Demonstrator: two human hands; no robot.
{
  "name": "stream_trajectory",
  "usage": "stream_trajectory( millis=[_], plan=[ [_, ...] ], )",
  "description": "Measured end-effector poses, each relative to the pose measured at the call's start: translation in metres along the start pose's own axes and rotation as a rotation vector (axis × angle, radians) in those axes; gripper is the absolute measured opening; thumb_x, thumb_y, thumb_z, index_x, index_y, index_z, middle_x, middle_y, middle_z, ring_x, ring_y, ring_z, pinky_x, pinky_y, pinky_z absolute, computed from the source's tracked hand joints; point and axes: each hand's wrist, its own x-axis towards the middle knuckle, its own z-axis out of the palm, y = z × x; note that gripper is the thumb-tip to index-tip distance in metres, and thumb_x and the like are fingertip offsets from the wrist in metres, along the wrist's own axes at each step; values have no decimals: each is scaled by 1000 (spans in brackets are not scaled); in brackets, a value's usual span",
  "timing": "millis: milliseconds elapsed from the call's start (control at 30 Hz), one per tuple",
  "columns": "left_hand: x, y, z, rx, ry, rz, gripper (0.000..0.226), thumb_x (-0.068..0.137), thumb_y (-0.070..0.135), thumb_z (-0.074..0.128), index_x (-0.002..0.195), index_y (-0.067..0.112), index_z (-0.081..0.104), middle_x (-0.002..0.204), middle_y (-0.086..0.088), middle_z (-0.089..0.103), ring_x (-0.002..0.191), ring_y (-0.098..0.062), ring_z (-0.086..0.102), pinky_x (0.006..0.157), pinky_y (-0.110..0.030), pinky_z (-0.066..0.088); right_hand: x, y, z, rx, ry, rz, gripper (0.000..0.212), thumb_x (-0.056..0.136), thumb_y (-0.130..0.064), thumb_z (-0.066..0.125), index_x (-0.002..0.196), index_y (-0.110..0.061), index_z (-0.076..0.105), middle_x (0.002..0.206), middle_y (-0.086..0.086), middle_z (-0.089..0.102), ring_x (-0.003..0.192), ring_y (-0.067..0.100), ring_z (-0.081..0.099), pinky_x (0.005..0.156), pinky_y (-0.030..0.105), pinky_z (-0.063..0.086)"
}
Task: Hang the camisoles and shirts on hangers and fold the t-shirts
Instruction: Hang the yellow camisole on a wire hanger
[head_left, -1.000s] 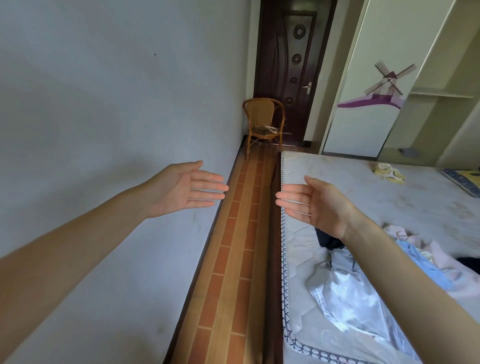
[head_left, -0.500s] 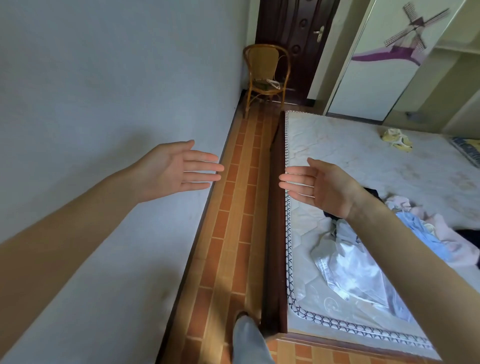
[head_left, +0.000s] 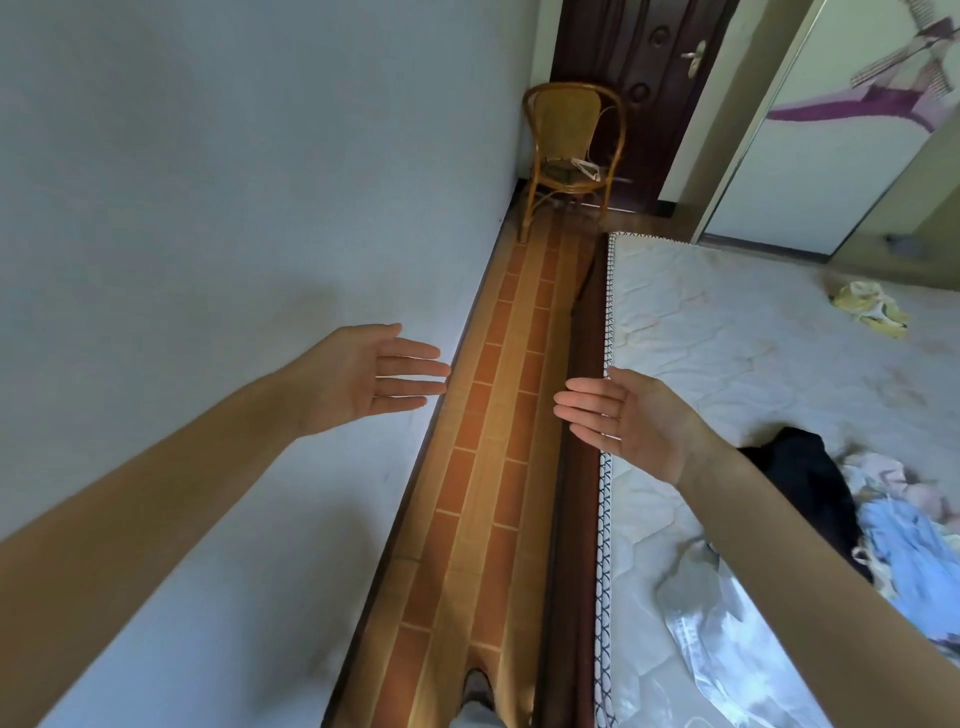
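Note:
My left hand (head_left: 371, 376) is stretched out in front of the wall, fingers straight, palm facing right, holding nothing. My right hand (head_left: 631, 421) is held out over the mattress edge, fingers straight, palm facing left, also empty. A pile of clothes lies on the mattress (head_left: 727, 332) at the right: a black garment (head_left: 800, 478), a light blue garment (head_left: 909, 551), a pale pink one (head_left: 893, 483) and a shiny white garment (head_left: 727, 649) nearest me, partly hidden by my right forearm. A yellow garment (head_left: 867, 309) lies apart at the far right.
A narrow strip of brick-patterned floor (head_left: 493, 467) runs between the grey wall (head_left: 208, 208) and the bed. A wicker chair (head_left: 571, 150) with white hangers on its seat stands at the far end before a dark door (head_left: 644, 78). A wardrobe (head_left: 831, 130) stands at the right.
The view has tilted downward and moved forward; the chair and door slid up in the frame. Both hands stay open and apart, lower in view. My foot shows at the bottom.

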Motion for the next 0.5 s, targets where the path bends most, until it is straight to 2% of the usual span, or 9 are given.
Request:
stream_trajectory(
  millis=[167, 500],
  plan=[
    [64, 25, 10, 33, 14, -56, 39, 100, 28, 42, 121, 1, 62, 119, -16, 69, 110, -32, 66, 97, -42, 51, 50, -37, -22, -25, 11, -1, 40, 106, -31, 36, 112, -7, 67, 113, 12, 72, 106, 20, 69, 89, 32, 53],
    [144, 96, 26, 51, 22, 4, 38, 102, 28, 41, 121, 2, 62, 118, -15, 69, 107, -31, 68, 90, -41, 54, 103, -116, -54, -11, 3, -102, 42, 107, -34, 33, 117, -9, 65, 116, 10, 72, 111, 21, 67, 99, 34, 49]
  ],
)
